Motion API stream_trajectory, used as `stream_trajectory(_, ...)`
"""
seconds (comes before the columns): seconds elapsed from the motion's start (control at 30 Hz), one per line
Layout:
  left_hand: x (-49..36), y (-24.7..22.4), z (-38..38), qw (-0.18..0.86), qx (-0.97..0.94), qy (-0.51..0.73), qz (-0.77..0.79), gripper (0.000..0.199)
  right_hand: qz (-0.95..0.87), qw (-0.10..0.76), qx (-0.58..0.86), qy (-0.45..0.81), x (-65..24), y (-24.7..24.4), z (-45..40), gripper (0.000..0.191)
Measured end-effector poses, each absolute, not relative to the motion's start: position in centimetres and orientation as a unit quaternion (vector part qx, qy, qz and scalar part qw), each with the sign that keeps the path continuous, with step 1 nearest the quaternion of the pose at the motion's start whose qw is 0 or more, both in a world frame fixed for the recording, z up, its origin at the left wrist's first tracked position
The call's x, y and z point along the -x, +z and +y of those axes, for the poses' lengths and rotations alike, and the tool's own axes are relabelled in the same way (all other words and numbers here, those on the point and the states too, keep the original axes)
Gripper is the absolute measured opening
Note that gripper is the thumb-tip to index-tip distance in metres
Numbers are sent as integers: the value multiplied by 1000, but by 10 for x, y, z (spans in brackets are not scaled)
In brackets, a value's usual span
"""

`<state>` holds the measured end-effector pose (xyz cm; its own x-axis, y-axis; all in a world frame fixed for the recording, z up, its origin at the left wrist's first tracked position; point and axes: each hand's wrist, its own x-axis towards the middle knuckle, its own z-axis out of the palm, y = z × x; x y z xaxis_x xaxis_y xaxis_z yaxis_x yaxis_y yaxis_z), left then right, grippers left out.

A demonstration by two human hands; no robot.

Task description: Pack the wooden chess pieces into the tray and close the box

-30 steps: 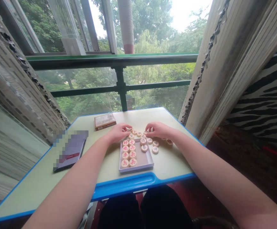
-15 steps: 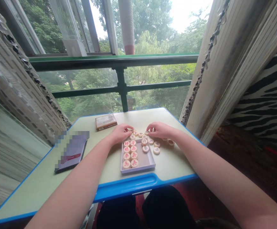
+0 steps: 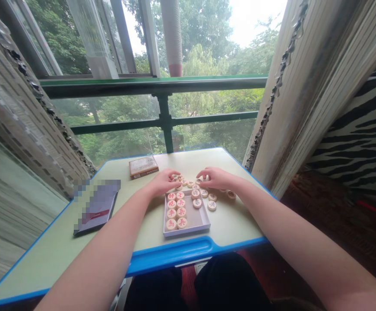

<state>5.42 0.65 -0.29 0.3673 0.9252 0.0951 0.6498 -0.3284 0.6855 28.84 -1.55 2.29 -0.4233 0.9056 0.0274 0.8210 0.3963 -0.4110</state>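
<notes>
My left hand (image 3: pixel 163 182) is at the far side of the white box tray (image 3: pixel 192 233), thumb and index finger closed around a Chinese chess piece (image 3: pixel 175 179). Opposite it, my right hand (image 3: pixel 216 178) has its fingertips on another wooden piece (image 3: pixel 198 181), with the other fingers curled. Between and below the hands lie several loose round pieces (image 3: pixel 190 184) with dark characters. Inside the tray, red-lettered pieces (image 3: pixel 171 213) fill two columns at the left. A dark-lettered piece (image 3: pixel 197 203) lies in its right part, and another piece (image 3: pixel 196 194) is at the far rim.
A small brown box (image 3: pixel 143 167) lies at the back left of the pale table (image 3: pixel 61 255). Left of my forearm is a dark flat item (image 3: pixel 99 211), partly pixelated. The table has a blue edge with a groove (image 3: pixel 175 255). A green railing (image 3: pixel 162 86) stands behind it.
My left fingers have shifted slightly left, and a piece shows between them. My right fingers have moved slightly on the piece at their tips. The tray's pieces stay as they were.
</notes>
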Motion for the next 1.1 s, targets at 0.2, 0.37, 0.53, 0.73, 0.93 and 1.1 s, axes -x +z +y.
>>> stream_trajectory(0.2,-56,0,5,255,-783,236,515,49,-829,136,524,141,-287,31,-19,25)
stream_trajectory(0.37,-57,3,2,267,-778,225,522,49,-865,128,451,180,-281,51,-41,32)
stream_trajectory(0.53,-56,0,7,239,-797,225,507,48,-893,86,384,217,-275,56,-59,27)
stream_trajectory(0.73,-56,0,5,259,-792,217,508,50,-902,66,383,186,-270,51,-59,26)
stream_trajectory(0.93,-54,-1,5,272,-783,228,512,51,-910,72,375,161,-270,48,-58,27)
stream_trajectory(1.1,-55,-2,7,276,-786,237,500,48,-910,68,379,155,-270,49,-59,28)
